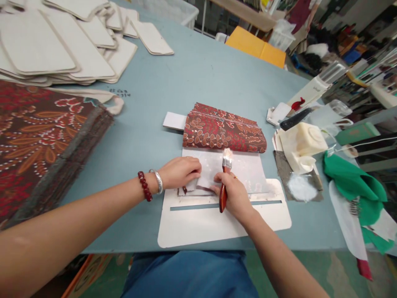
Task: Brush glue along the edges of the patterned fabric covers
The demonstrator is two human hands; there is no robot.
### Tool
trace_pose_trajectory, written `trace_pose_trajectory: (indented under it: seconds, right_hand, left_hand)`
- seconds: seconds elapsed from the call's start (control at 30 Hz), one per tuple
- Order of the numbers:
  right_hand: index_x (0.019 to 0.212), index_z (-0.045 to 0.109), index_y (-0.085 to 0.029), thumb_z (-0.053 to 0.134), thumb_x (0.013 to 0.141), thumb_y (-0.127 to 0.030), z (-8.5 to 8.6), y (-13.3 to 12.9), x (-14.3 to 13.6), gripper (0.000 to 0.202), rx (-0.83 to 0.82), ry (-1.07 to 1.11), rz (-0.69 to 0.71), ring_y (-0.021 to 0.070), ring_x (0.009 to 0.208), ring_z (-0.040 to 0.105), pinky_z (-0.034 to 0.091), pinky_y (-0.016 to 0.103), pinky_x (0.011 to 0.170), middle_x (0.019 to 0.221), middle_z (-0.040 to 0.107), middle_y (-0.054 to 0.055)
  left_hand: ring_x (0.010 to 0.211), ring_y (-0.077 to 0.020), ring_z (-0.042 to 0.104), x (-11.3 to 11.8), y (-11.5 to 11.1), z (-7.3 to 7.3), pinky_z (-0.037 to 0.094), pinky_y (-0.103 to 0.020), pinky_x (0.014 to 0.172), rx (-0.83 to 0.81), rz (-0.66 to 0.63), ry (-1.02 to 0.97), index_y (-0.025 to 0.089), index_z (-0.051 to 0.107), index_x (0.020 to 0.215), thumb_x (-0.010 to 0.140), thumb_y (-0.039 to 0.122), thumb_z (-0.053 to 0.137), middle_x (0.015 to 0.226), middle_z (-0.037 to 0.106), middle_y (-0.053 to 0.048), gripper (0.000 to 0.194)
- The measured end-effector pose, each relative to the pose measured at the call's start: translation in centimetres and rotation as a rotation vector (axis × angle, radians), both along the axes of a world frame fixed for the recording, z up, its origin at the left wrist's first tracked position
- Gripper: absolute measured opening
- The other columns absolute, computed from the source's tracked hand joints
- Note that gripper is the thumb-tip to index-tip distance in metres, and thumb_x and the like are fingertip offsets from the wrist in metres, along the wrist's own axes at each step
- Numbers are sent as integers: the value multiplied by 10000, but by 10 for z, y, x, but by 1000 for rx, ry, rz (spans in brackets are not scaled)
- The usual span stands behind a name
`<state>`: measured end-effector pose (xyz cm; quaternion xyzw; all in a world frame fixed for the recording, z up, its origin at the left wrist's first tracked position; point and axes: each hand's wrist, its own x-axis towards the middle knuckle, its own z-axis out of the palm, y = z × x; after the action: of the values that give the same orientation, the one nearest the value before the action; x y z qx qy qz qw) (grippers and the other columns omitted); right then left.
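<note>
A patterned red-brown fabric piece (223, 130) lies folded back, with its pale underside (245, 165) spread toward me over a white slotted board (198, 227). My left hand (181, 171) is closed, its fingers pinching the near left part of that pale fabric. My right hand (235, 192) wraps round a paintbrush (222, 196) with a reddish wooden handle, its pale bristles pointing away from me. The right thumb and fingertips also touch the fabric's lifted near edge. A white strip (174, 121) sticks out from the fold's left side.
A stack of patterned fabric (46, 145) lies at left, with cream panels (62, 45) piled behind it. At right stand a cut-open plastic jug (302, 140), a dish of white paste (302, 187) and green cloth (353, 178). A yellow sheet (256, 46) is at the far edge.
</note>
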<state>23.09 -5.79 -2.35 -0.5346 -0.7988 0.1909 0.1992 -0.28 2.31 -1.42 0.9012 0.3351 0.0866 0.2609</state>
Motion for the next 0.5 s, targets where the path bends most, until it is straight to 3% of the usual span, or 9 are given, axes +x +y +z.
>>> trace_pose_trajectory:
  seconds: [0.13, 0.23, 0.3, 0.37, 0.5]
  right_hand:
    - [1127, 565, -181, 584, 941, -233, -3, 0, -7, 194, 78, -154, 38, 275, 948, 582, 492, 369, 805, 1000, 652, 117]
    - [1159, 576, -177, 490, 939, -147, -9, -2, 14, 238, 113, -259, -18, 273, 937, 582, 479, 370, 815, 990, 647, 123]
    - [1173, 581, -177, 449, 933, -130, -12, -5, 51, 279, 125, -325, -169, 262, 906, 596, 472, 360, 798, 980, 650, 119]
    - [1170, 584, -176, 479, 945, -216, -9, -10, 100, 252, 131, -361, -341, 257, 880, 620, 471, 346, 767, 980, 665, 112]
    - [1263, 587, -201, 477, 987, -474, 24, -35, 180, 403, 158, -345, -576, 222, 705, 659, 469, 308, 655, 850, 709, 60]
  left_hand:
    - [745, -178, 597, -1, 3, 1, 410, -279, 676, -39, 68, 2, 197, 582, 843, 943, 280, 482, 837, 660, -24, 164]
    - [705, -190, 603, 4, 4, 5, 401, -287, 648, -18, 141, 39, 205, 566, 871, 971, 306, 443, 802, 663, -28, 187]
    - [707, -204, 616, 11, 12, 11, 403, -297, 659, 33, 197, 61, 201, 575, 931, 1002, 306, 405, 800, 670, -42, 212]
    - [746, -210, 638, 21, 28, 17, 414, -303, 691, 122, 258, 49, 187, 587, 1016, 1023, 301, 397, 841, 686, -59, 222]
    - [853, -203, 664, 32, 87, 26, 440, -310, 755, 283, 473, -67, 186, 604, 1144, 1031, 305, 455, 931, 708, -54, 221]
